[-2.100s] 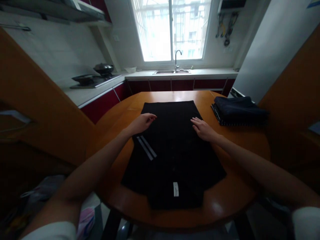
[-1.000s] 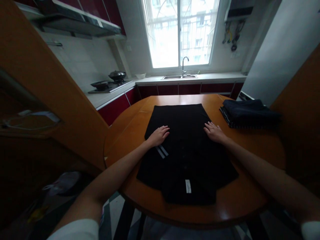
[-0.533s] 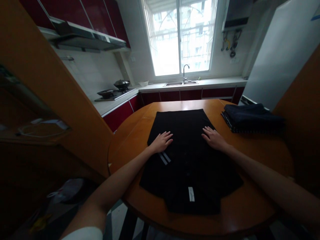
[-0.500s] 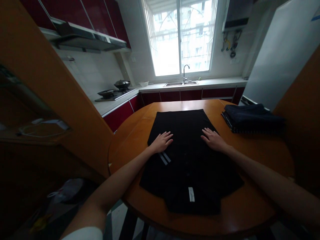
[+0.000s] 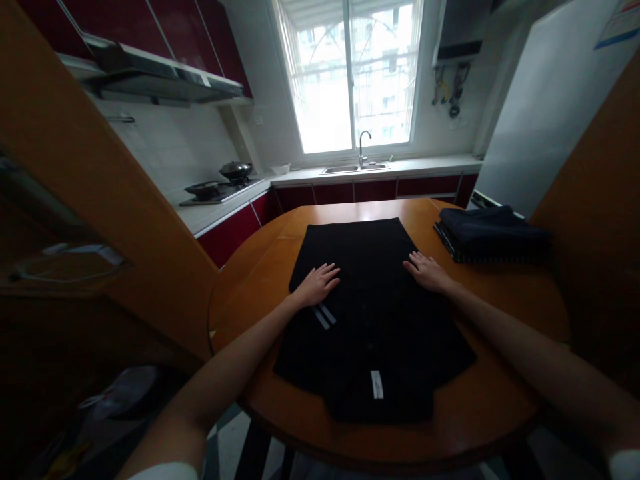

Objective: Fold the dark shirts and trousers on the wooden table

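A black short-sleeved shirt [image 5: 360, 313] lies spread flat, its collar end toward me and its hem toward the window. Near the collar is a white label [image 5: 377, 385], and two pale stripes [image 5: 324, 316] mark the left half. My left hand [image 5: 317, 283] rests palm down on the shirt's left side, just above those stripes, with fingers stretched out. On the opposite side my right hand [image 5: 426, 272] lies flat at the shirt's right edge, fingers extended. Neither hand grips the fabric.
The shirt is on a round wooden table [image 5: 250, 280]. A stack of folded dark clothes [image 5: 493, 233] sits at the table's right. Beyond are a counter with a sink [image 5: 355, 168], a stove [image 5: 225, 192] with pans, and a fridge [image 5: 540, 113] at right.
My right hand has slid slightly outward to the right along the shirt. My left hand stays in place on the fabric. The whole view has shifted a little.
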`<move>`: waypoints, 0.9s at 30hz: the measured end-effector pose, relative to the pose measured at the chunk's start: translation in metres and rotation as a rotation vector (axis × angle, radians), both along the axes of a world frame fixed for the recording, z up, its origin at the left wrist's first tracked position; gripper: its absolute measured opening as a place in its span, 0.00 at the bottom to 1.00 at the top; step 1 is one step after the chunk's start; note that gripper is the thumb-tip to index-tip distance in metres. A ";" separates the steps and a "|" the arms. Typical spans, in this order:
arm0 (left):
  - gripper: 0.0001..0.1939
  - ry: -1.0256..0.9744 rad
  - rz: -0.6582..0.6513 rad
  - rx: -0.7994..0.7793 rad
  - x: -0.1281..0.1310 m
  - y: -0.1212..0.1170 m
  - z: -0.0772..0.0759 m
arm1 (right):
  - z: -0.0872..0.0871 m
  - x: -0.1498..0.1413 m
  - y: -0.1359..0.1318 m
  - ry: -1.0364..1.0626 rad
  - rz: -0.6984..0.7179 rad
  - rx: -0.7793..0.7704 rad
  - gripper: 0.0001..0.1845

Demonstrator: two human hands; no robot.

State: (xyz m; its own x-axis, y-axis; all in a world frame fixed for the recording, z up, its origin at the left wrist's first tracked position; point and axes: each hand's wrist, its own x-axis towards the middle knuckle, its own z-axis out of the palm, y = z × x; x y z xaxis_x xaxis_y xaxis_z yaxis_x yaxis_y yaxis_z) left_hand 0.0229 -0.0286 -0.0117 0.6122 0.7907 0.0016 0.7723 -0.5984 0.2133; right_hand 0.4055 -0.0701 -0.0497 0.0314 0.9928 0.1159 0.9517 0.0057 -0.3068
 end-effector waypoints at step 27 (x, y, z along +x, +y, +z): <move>0.31 -0.026 -0.021 0.017 -0.002 0.009 -0.006 | 0.013 -0.011 -0.009 0.154 -0.008 0.284 0.29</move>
State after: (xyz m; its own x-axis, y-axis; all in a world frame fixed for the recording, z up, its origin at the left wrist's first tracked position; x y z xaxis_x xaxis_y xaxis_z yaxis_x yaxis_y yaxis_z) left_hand 0.0206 -0.0201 -0.0177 0.6283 0.7773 0.0309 0.7538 -0.6182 0.2228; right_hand 0.3949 -0.0791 -0.0362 0.0782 0.9209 0.3820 0.8947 0.1042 -0.4344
